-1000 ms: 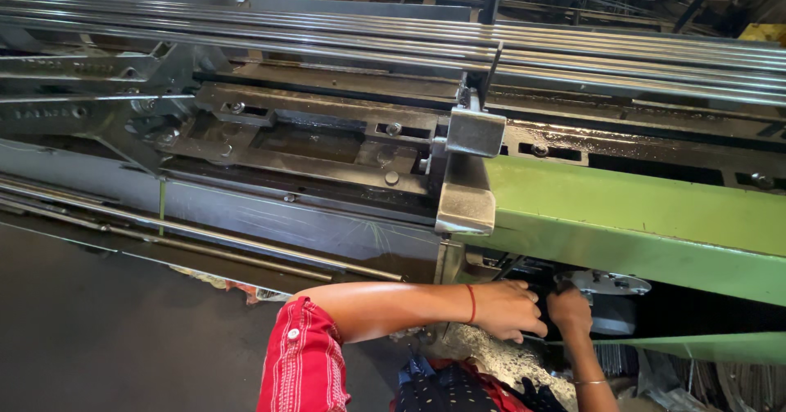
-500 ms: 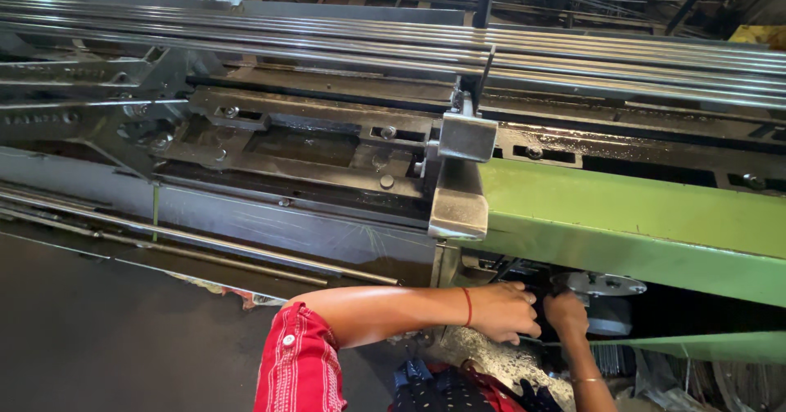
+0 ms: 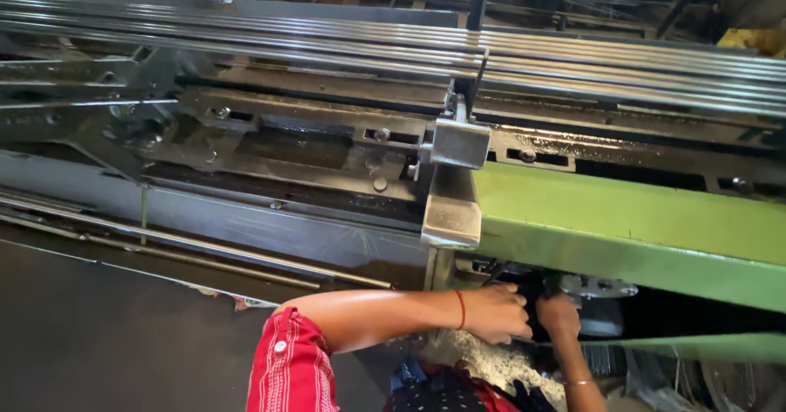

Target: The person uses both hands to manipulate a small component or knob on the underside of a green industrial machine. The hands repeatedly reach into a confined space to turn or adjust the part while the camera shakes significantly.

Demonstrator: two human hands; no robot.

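Machine frame (image 3: pixel 622 216), painted green, runs just above both hands and leaves them only a low dark gap to work in. Long steel rods (image 3: pixel 327 40) lie well beyond, far from the hands. A grey metal bracket (image 3: pixel 602 287) sits just over the right hand (image 3: pixel 558 314). The left hand (image 3: pixel 495 314) curls around something dark there; what each one grips, one cannot tell.

Dim, sharp view; glare streaks the metal rails (image 3: pixel 573 60).
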